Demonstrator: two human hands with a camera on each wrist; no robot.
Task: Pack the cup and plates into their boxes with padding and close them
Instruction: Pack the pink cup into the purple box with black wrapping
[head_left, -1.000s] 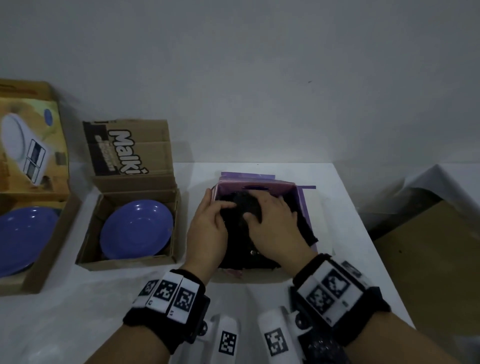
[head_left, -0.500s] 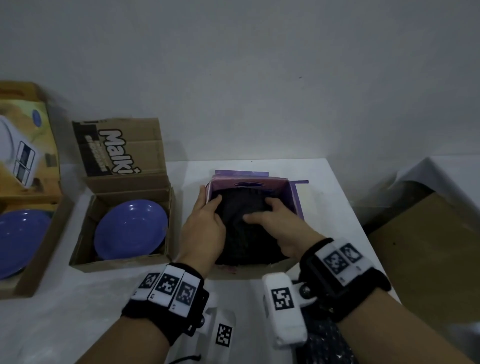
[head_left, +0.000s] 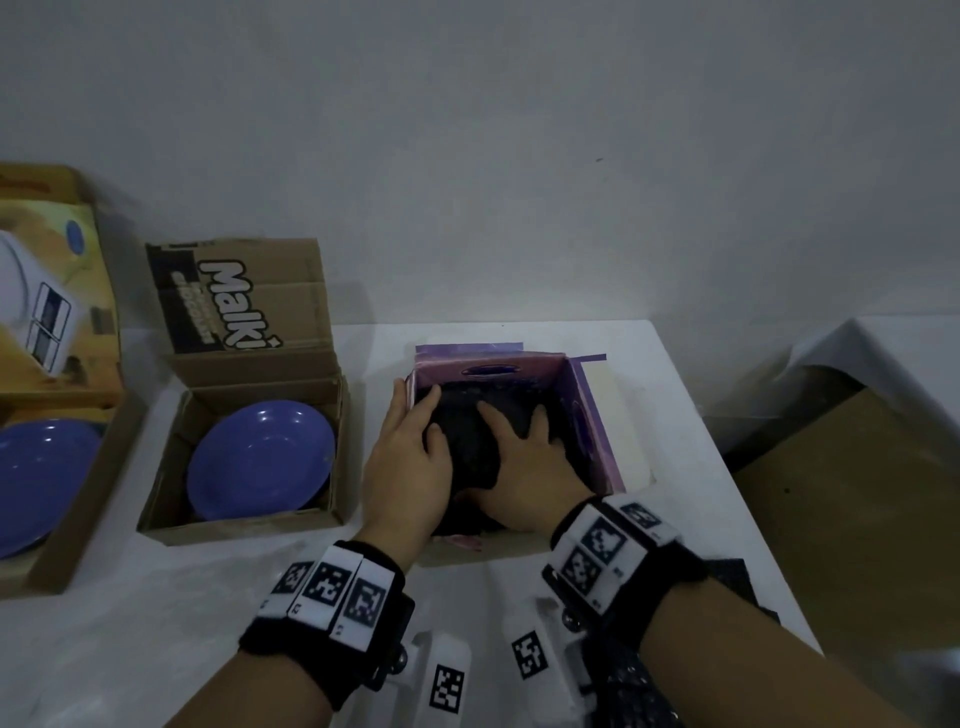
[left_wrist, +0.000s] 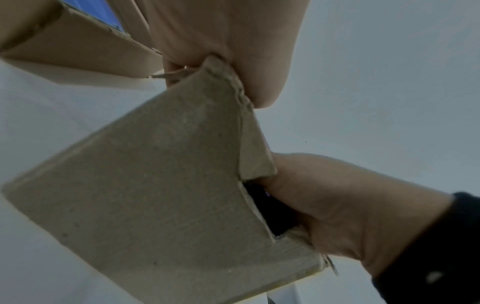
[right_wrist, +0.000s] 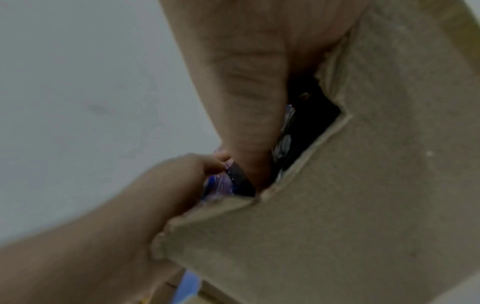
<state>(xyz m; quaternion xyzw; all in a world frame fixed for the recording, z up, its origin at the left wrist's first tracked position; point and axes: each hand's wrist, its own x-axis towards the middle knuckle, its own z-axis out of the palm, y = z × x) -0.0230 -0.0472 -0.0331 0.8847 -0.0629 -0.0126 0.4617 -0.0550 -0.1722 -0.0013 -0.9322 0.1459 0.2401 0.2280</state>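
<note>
Both hands down in the purple box (head_left: 592, 415). Left hand (head_left: 410, 467) at its left wall, fingers flat on the black padding (head_left: 467, 441); right hand (head_left: 530, 467) spread flat, pressing the padding. Neither grips. Cup not visible, padding hides the inside. Wrist views add only the box's bare cardboard outside (left_wrist: 155, 185) and a dark gap. Left on the table (head_left: 156, 623): open brown box (head_left: 234, 525) with a blue plate (head_left: 260, 457), another blue plate (head_left: 36, 483) in a box further left.
</note>
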